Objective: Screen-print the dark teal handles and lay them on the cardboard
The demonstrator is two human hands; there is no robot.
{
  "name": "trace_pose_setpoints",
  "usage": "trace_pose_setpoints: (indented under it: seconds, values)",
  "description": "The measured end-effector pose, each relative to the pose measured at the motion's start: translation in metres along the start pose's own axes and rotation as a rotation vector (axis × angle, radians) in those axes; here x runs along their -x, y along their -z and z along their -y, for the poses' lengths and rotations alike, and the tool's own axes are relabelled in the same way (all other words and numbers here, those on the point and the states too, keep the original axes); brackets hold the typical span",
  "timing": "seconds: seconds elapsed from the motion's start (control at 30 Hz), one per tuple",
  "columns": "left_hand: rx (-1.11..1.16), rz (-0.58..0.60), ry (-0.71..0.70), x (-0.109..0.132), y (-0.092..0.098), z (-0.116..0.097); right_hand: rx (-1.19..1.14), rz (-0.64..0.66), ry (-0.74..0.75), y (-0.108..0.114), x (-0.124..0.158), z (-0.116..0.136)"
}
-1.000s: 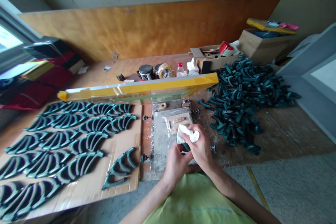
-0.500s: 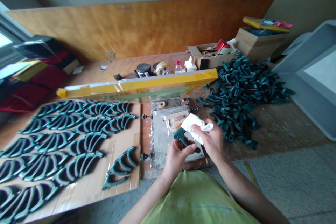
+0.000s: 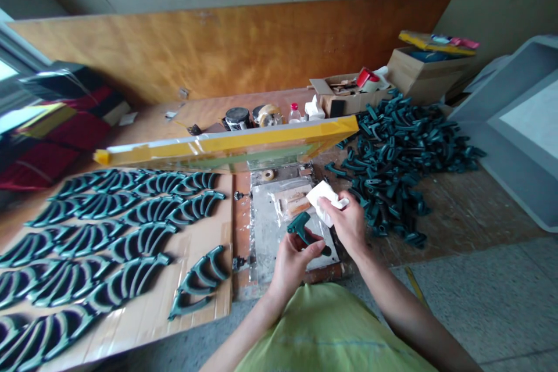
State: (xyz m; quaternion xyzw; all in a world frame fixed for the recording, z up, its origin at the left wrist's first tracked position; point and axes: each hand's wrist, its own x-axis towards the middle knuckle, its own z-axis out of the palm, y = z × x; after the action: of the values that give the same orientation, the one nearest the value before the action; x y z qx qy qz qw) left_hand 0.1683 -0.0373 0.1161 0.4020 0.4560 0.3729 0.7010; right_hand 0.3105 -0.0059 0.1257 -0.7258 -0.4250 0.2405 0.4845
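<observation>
My left hand (image 3: 295, 257) grips a dark green curved plastic handle (image 3: 299, 224), thumb and fingers around its middle. Its wider end points up and away from me. To the right, my right hand (image 3: 349, 222) pinches a folded white cloth (image 3: 323, 200), which is apart from the handle. Both hands are above a grey metal plate (image 3: 265, 244) with a small wooden fixture (image 3: 294, 202) under clear film. Many similar green parts lie in curved rows (image 3: 82, 238) on cardboard at left, and a loose heap (image 3: 392, 157) of them is at right.
A yellow-taped screen frame (image 3: 226, 140) stands raised behind the plate, low over the bench. Behind it are a tape roll (image 3: 269, 115), a dark can (image 3: 238, 118) and a red-capped bottle (image 3: 294, 112). Cardboard boxes (image 3: 422, 75) and a grey plastic bin (image 3: 514, 128) bound the right side.
My right hand has drawn the cloth slightly away from the handle, where it was touching or overlapping it. The handle has turned a little in my left hand, showing its wider end.
</observation>
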Motion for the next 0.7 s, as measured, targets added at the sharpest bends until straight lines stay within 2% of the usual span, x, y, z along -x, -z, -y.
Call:
trace_pose_setpoints:
  seconds: [0.07,0.13,0.2,0.27,0.4,0.53,0.6,0.7]
  values:
    - [0.034,0.009,0.02,-0.003,0.001,0.002,-0.036,0.024,0.029,0.005,0.01,0.012]
    - [0.033,0.043,0.017,-0.005,0.001,0.004,-0.042,0.107,0.132,0.003,0.021,0.021]
    - [-0.017,0.033,-0.012,-0.006,0.001,0.005,-0.015,0.156,0.248,-0.005,0.028,0.021]
    - [-0.095,-0.002,-0.047,-0.005,0.001,0.005,0.041,0.124,0.308,-0.013,0.025,0.014]
    - [-0.147,0.028,-0.066,0.0,0.001,0.001,0.082,0.01,0.212,-0.011,0.003,-0.004]
    - [-0.176,-0.02,-0.085,-0.002,0.004,0.001,-0.077,-0.038,0.072,0.006,0.003,0.006]
    - [-0.257,-0.058,-0.078,-0.005,0.005,0.004,-0.131,0.022,0.095,0.009,0.016,0.017]
    - [-0.443,-0.106,-0.114,-0.007,0.006,0.006,-0.107,0.128,0.268,-0.002,0.038,0.025]
